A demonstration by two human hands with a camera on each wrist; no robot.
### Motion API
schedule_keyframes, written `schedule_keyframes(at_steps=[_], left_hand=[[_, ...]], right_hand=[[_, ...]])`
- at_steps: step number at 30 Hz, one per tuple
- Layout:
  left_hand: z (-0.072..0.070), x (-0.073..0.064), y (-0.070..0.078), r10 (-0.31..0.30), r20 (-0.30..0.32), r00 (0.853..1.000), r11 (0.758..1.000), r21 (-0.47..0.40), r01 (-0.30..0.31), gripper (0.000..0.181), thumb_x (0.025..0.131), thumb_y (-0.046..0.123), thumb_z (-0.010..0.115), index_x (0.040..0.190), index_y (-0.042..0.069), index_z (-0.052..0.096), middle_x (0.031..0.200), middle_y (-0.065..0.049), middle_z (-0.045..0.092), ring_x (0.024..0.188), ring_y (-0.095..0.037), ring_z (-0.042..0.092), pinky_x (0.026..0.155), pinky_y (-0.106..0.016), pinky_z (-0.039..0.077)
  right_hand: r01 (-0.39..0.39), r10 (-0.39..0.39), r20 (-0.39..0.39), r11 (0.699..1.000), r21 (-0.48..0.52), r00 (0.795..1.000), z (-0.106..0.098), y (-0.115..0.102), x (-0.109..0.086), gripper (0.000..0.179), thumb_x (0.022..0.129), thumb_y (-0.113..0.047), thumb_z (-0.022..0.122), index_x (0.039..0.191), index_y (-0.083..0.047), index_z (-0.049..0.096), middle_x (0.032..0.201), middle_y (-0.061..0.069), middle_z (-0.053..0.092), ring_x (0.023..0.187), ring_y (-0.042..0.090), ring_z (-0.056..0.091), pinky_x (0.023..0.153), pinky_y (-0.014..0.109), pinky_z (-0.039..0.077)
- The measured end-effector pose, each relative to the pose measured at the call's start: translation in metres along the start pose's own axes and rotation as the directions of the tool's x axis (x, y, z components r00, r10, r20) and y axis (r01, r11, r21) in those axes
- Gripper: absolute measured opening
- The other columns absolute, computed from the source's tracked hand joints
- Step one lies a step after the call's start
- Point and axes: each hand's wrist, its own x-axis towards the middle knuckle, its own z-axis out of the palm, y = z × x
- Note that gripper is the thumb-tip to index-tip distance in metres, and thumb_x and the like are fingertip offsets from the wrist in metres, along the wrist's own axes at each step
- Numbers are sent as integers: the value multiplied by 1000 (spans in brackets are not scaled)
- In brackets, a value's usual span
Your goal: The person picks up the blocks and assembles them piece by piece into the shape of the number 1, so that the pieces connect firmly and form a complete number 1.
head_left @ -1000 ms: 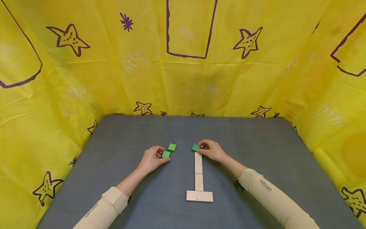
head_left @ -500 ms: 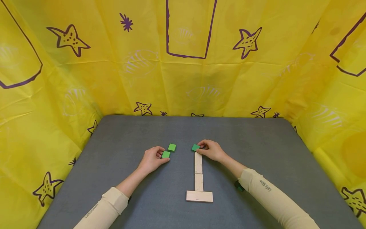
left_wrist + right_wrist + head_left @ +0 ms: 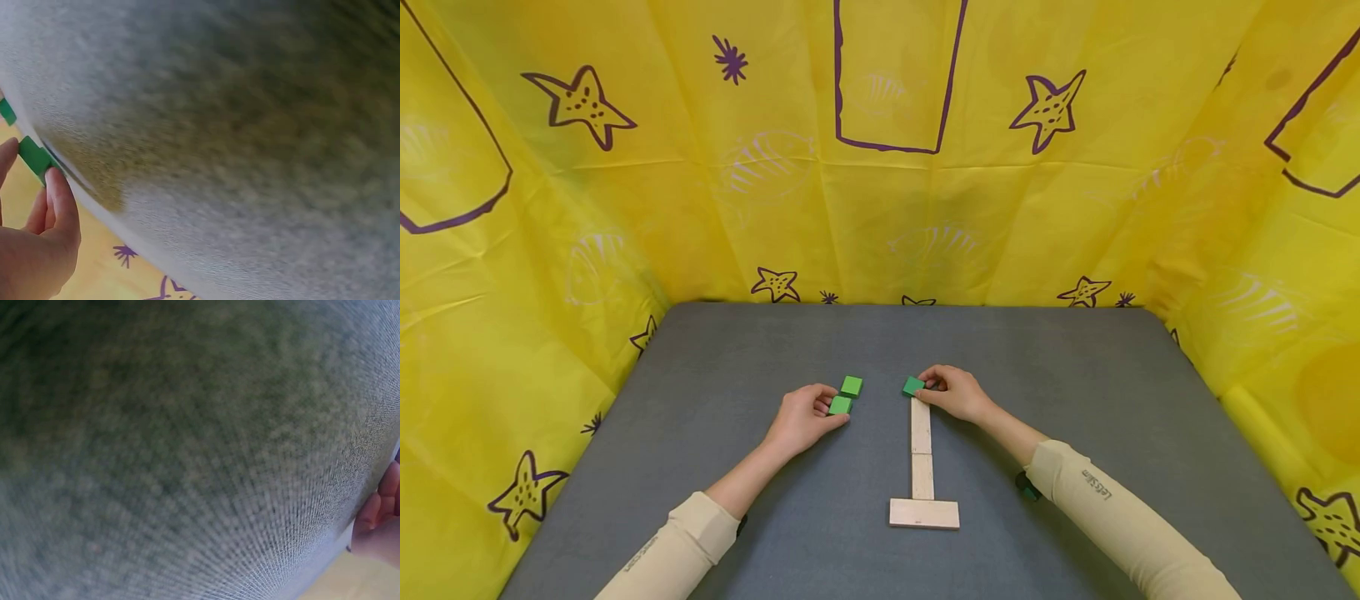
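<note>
My left hand point(image 3: 801, 421) holds a light green block point(image 3: 840, 405) between thumb and fingers, low on the table. Just beyond it lies a second light green block point(image 3: 852, 386), its corner close to the held one. On the other side, my right hand point(image 3: 957, 393) pinches a darker green block point(image 3: 913, 386) by its right side. That block sits at the far end of a wooden plank point(image 3: 921, 427), which lines up with another plank point(image 3: 922, 477). A crosswise plank point(image 3: 924, 513) forms the near end. Only part of my right hand point(image 3: 381, 525) shows in the right wrist view, without its block.
The grey table point(image 3: 1075, 358) spreads around both hands. A yellow curtain point(image 3: 880, 217) with purple drawings hangs behind it and along both sides.
My left hand and its light green block have slid slightly to the right, nearer to the second light green block. My right hand and the darker block stay nearly still.
</note>
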Motion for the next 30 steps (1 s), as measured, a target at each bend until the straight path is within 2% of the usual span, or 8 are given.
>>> schedule_keyframes(at_steps=[15,24,30], left_hand=[[7,8,23,92,30,995,995,-35,-91,38,75,16,85,105,-1,69,83,-3,63,72,-12,57,68,-30,51],[16,19,31,150,87,985,989,-18,-149,36,76,15,84,105,-1,69,85,-4,64,74,-13,58,67,-28,50],[24,26,36,148,109,983,989,-20,-147,37,77,15,83,107,-2,69,86,-5,65,75,-13,59,68,-29,51]], right_hand=[[-14,14,7,1000,7,1000,1,2,1,27,88,-24,73,108,-7,69,92,1,63,77,14,50,69,30,41],[-17,17,2,1000,-7,1000,1,2,2,26,87,-24,73,108,-8,70,91,1,63,76,13,50,69,29,41],[-27,27,0,1000,-12,1000,2,2,3,26,87,-25,73,107,-9,70,90,0,62,76,13,50,68,29,41]])
